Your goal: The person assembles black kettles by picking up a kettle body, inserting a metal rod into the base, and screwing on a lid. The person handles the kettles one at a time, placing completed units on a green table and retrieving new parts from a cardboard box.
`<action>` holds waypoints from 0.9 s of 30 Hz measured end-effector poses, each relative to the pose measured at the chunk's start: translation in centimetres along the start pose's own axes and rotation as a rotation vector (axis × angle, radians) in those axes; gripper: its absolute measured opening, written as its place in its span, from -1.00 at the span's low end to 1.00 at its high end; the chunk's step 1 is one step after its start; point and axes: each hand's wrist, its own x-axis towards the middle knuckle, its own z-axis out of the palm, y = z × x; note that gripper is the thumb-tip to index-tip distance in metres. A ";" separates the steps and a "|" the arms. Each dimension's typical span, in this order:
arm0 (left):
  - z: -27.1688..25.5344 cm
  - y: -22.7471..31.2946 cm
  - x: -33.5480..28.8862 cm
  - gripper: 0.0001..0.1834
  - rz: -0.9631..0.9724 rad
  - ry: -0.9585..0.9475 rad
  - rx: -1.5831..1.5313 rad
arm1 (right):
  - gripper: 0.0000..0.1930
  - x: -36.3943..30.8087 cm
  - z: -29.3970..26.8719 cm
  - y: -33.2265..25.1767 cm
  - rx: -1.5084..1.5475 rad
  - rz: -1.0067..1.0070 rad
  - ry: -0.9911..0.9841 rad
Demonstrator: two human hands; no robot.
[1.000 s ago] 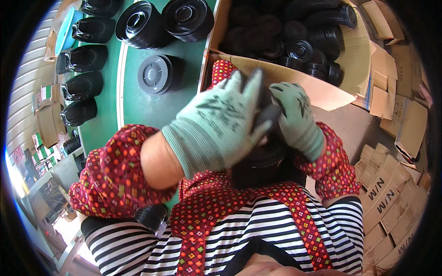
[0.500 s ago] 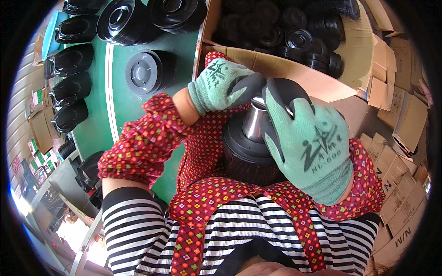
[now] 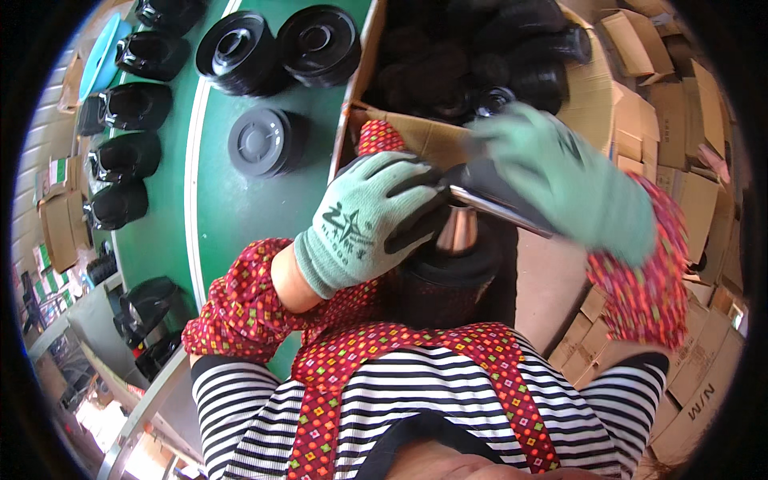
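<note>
A black cylindrical base point(image 3: 452, 280) stands at my lap, with a shiny metal neck point(image 3: 458, 230) rising from its top. Over the neck lies a dark, smooth piece with a silvery metal rim point(image 3: 500, 206), tilted down to the right. My left hand point(image 3: 372, 220), in a green glove with dark fingertips, is closed on the left end of this rimmed piece; its fingertips are partly hidden. My right hand point(image 3: 568, 184), gloved alike, is above the piece's right part. Motion smears its fingers, so whether it touches the piece is unclear.
A cardboard box point(image 3: 428, 136) of black round parts stands ahead. On the green table point(image 3: 228, 196) at left are a dark round part point(image 3: 260, 142), two stacks of black rings point(image 3: 318, 46) and a row of glossy black housings point(image 3: 128, 156). Cartons point(image 3: 704, 352) pile up at right.
My right hand has lifted away from beside the metal neck, up and to the right. My left hand has come down nearer to me, and the rimmed piece now shows more fully.
</note>
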 end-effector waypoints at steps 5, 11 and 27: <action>-0.5 0.4 1.4 -0.60 0.115 -0.098 0.086 | -0.44 5.3 9.6 0.9 1.931 0.347 -0.033; -2.0 2.9 -0.2 -0.54 0.116 0.003 0.079 | -0.42 6.0 15.6 1.9 1.317 -0.311 0.037; 6.6 5.1 7.2 -0.60 0.056 -0.343 -0.444 | -0.60 4.2 17.2 -0.2 1.313 -0.335 0.617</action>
